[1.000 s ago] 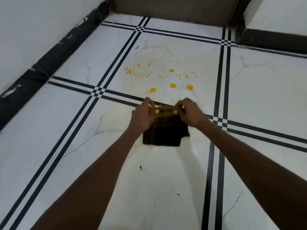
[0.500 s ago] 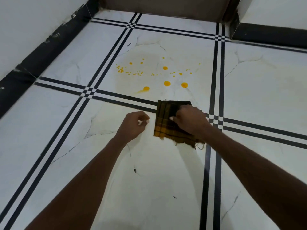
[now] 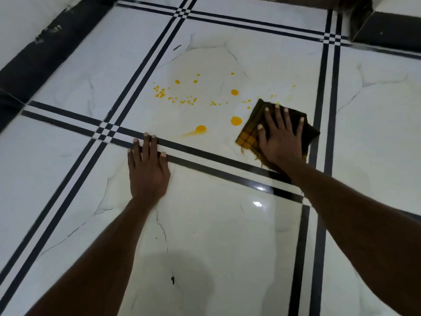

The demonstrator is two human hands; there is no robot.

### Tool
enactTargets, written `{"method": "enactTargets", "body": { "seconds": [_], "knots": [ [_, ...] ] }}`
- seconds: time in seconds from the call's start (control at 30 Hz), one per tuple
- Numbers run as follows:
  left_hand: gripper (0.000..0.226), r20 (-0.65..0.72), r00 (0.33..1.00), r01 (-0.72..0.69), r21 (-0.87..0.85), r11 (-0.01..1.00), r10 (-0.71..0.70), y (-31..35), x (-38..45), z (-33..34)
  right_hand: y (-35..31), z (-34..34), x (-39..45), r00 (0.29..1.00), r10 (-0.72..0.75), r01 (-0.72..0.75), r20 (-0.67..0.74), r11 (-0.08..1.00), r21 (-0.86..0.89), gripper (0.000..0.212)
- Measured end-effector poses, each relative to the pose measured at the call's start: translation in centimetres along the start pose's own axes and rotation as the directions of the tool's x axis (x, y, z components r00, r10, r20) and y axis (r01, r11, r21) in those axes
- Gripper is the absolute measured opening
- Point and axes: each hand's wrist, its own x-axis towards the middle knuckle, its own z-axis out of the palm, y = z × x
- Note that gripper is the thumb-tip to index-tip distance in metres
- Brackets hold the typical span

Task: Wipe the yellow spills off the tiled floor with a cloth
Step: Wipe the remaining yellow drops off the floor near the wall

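Note:
A folded dark brown and yellow checked cloth (image 3: 249,133) lies flat on the white tiled floor (image 3: 205,224) at the right edge of the yellow spills (image 3: 236,121). My right hand (image 3: 281,135) presses down on the cloth with fingers spread. The spills are several drops and small spatter across the middle tile, with larger drops just left of the cloth. My left hand (image 3: 148,167) rests flat on the floor, fingers apart, over the black tile line, below and left of the spills. It holds nothing.
Black double lines (image 3: 141,71) cross the white tiles. A black skirting (image 3: 45,51) runs along the wall at the left. A dark step or ledge (image 3: 387,33) stands at the far right corner. A small dark speck (image 3: 172,279) lies on the near tile.
My right hand has pushed the cloth forward and right, up to the edge of the spills. My left hand let go of the cloth earlier and now lies flat on the floor.

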Motion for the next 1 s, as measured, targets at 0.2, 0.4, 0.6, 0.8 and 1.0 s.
{"method": "enactTargets", "body": {
  "seconds": [0.2,0.4,0.6,0.8,1.0],
  "knots": [
    [0.058,0.032,0.999,0.033,-0.014,0.999,-0.032,0.4,0.3,-0.7,-5.0,1.0,7.6,0.977,-0.194,0.194,0.09,0.981,0.0,0.068],
    [0.06,0.081,0.996,0.036,0.01,0.999,-0.037,0.5,0.2,-1.0,-11.6,2.0,5.7,0.879,-0.455,0.458,0.143,0.889,0.01,0.063],
    [0.059,0.044,0.999,0.019,0.018,1.0,-0.02,0.4,0.3,-1.1,-12.6,2.2,2.3,0.826,-0.541,0.557,0.159,0.826,-0.085,0.061],
    [0.059,0.077,0.997,0.03,0.027,0.999,-0.032,0.6,0.6,-1.5,-13.1,0.9,2.2,0.82,-0.491,0.533,0.294,0.842,-0.079,0.064],
    [0.049,0.008,0.999,0.05,0.022,0.998,-0.051,0.5,1.7,-1.7,-12.8,1.5,1.6,0.851,-0.495,0.509,0.173,0.86,-0.043,0.065]
  ]
}}
